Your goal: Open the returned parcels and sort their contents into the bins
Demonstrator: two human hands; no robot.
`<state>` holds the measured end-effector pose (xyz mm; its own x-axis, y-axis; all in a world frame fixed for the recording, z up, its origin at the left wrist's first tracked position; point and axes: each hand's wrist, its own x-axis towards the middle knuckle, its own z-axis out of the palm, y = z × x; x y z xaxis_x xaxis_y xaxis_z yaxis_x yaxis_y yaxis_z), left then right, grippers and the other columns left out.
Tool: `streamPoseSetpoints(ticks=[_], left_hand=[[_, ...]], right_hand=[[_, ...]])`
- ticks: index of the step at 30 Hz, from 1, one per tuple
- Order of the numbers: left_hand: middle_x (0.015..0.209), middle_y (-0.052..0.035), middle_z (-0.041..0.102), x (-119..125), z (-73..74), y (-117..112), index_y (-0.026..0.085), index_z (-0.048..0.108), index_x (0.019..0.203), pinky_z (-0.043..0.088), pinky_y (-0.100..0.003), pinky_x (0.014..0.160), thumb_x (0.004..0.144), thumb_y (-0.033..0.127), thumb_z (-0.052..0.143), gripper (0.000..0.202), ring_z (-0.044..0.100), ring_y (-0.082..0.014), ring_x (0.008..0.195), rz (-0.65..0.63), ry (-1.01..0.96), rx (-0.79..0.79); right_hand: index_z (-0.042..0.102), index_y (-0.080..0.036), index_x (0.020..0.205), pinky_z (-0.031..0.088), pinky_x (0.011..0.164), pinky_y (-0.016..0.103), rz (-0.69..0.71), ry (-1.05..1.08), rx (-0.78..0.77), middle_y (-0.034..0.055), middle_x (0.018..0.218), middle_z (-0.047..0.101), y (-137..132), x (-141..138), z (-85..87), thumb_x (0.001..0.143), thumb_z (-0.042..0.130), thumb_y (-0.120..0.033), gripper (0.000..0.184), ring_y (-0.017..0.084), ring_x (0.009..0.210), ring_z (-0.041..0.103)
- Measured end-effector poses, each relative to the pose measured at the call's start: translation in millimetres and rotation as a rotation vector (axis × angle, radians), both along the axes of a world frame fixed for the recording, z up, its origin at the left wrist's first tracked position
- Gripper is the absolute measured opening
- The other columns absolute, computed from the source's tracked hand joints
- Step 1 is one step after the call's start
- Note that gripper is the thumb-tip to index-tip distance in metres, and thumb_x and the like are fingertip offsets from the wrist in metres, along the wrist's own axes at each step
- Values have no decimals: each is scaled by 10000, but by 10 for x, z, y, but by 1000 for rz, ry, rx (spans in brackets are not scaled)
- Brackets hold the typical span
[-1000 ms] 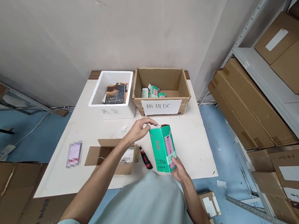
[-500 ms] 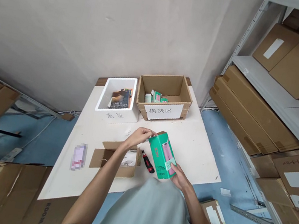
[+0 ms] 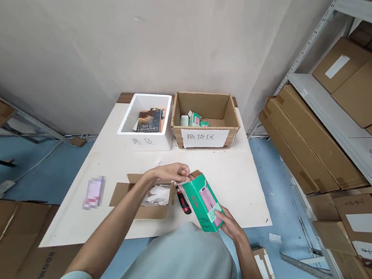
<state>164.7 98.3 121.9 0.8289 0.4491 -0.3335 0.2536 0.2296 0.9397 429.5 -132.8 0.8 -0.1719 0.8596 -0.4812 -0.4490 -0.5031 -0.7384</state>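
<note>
Green box (image 3: 202,202) is hovering tilted just right of the opened carton (image 3: 142,199). Right hand (image 3: 231,223) is gripping its near end, and left hand (image 3: 169,173) is pinching its top flap (image 3: 196,174). That flap is standing ajar, nothing out yet.

1 green carton (image 3: 202,202) (pink bottle pictured) tilts, top flap open.

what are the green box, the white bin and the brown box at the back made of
Green box: thin printed card, slightly glossy, with a folded flap open at its top. White bin: probably foam, going by its thick, matte white walls. Brown box: corrugated cardboard, matte, with raw folded edges and a white paper label.
</note>
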Motion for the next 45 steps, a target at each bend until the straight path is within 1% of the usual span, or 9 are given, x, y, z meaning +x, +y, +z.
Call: streamPoseSetpoints(ticks=[6, 13, 22, 26, 31, 35, 38, 41, 45], left_hand=[[772, -50, 767, 91, -139, 121, 211, 645, 752, 493, -252, 586, 569, 450, 989, 457, 703, -193, 692, -98, 44, 91], [876, -62, 778, 61, -102, 262, 219, 629, 757, 597, -323, 725, 561, 400, 987, 446, 763, -241, 844, 251, 9, 136], [887, -5, 686, -264, 109, 718, 213, 568, 830, 621, -331, 791, 461, 475, 1029, 646, 690, -173, 868, 1017, -165, 102], [901, -10, 697, -241, 129, 691, 215, 539, 823, 619, -332, 794, 465, 491, 1023, 663, 696, -181, 891, 1071, -194, 97], [881, 8, 677, -147, 39, 584, 208, 546, 829, 625, -341, 802, 463, 545, 1036, 699, 700, -180, 887, 1003, -183, 66], [885, 7, 682, -83, -15, 496, 209, 541, 824, 625, -319, 748, 440, 567, 1047, 730, 693, -175, 857, 962, -147, 39], [894, 1, 690, -3, -22, 415, 210, 545, 824, 640, -327, 741, 432, 570, 1050, 734, 699, -185, 866, 946, -129, 35], [901, -9, 703, 102, -14, 323, 211, 553, 829, 658, -352, 760, 445, 581, 1042, 723, 712, -202, 893, 930, -116, 36], [891, -19, 716, 211, -5, 208, 213, 549, 816, 673, -387, 785, 473, 575, 1034, 695, 732, -232, 933, 912, -87, 44]], right_hand=[[833, -309, 1147, 562, 1111, 559, 54, -40, 3, 92, 1211, 841, 8, -37, 80, 662, 962, -748, 667, 369, 1196, 775], [805, -319, 1238, 572, 1091, 568, 41, -65, 34, 106, 1253, 826, 129, 2, 60, 673, 926, -789, 745, 385, 1270, 740], [718, -343, 1425, 477, 1253, 549, -56, -260, 81, 69, 1524, 709, 167, 283, -420, 776, 926, -639, 743, 336, 1451, 638], [629, -258, 1529, 363, 1325, 600, -131, -541, 95, 134, 1682, 551, 308, 184, -775, 659, 944, -727, 1037, 367, 1605, 463], [590, -204, 1578, 517, 1182, 642, -45, -782, 161, 200, 1583, 608, 468, 83, -1011, 625, 852, -865, 1190, 433, 1498, 563], [604, -193, 1583, 392, 1281, 676, -24, -1077, 316, 225, 1628, 589, 621, 32, -696, 838, 714, -827, 985, 444, 1569, 492], [428, -258, 1716, 265, 1313, 749, -50, -1199, 415, 193, 1684, 546, 724, -89, -210, 987, 635, -697, 876, 413, 1599, 467], [325, -298, 1751, 188, 1316, 784, -77, -1304, 582, 171, 1602, 620, 797, -283, 260, 978, 707, -615, 918, 389, 1544, 534], [531, -236, 1582, 101, 1329, 773, -160, -1455, 751, 169, 1421, 729, 845, -509, 558, 976, 749, -550, 716, 393, 1504, 567]])
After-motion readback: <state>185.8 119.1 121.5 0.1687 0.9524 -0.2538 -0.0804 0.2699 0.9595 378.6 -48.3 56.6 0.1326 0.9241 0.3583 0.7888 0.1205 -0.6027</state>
